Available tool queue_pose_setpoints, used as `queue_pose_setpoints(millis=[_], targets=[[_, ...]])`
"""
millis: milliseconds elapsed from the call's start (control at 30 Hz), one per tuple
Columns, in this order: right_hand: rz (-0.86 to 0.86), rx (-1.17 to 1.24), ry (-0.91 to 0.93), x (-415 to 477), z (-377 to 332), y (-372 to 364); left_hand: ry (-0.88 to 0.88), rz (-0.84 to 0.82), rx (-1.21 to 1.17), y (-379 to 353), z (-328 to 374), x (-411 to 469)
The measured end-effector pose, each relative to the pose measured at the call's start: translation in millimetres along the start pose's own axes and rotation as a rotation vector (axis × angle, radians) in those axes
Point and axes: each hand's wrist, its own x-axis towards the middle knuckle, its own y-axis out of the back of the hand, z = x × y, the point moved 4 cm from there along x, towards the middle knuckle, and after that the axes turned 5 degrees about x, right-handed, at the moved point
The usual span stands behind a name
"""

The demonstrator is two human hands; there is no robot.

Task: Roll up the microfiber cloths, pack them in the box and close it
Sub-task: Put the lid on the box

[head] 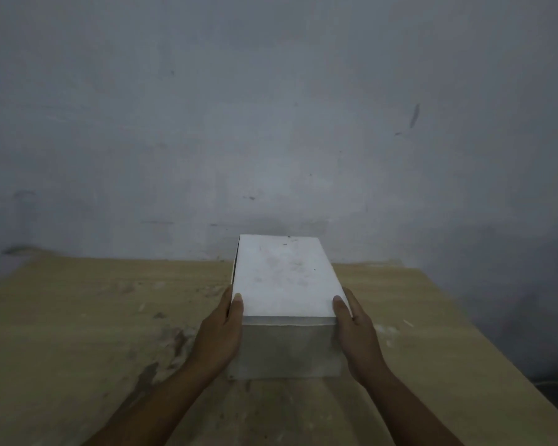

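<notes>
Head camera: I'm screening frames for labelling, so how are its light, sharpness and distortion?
Head view: dim, flat light, darker corners; slightly soft, no glare; the box brightest on top, near face shaded; left hand and right hand dark at its sides; the table looks slightly bowed at its far edge.

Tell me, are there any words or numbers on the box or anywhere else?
None can be read.
The white box shows only faint smudges; the wall and table bear stains, no writing.
</notes>
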Motion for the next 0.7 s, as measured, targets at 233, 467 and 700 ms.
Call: queue_pose_setpoints(millis=[233,467,700], targets=[[-0.077,0.005,0.010,-15,-16,-78,0.060,0.052,0.004,68,-40,11],[-0.094,-0.062,0.042,-11,-24,-131,0.030,0.099,0.073,106,-70,25],[-0.062,-0.098,0.082,-4,-25,-150,0.008,0.203,0.038,109,-81,38]])
